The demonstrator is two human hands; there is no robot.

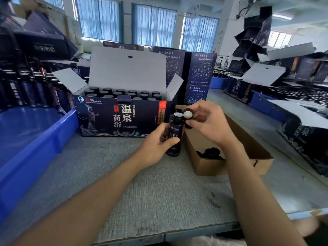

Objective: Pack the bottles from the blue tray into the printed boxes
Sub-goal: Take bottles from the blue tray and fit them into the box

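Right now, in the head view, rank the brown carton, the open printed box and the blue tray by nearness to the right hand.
1. Brown carton: just beneath the right hand, on the right.
2. Open printed box: to the left, past the bottle.
3. Blue tray: far left edge.

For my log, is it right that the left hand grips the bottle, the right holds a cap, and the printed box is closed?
The printed box is open in the head view; left hand grips the bottle, right hand holds a cap.
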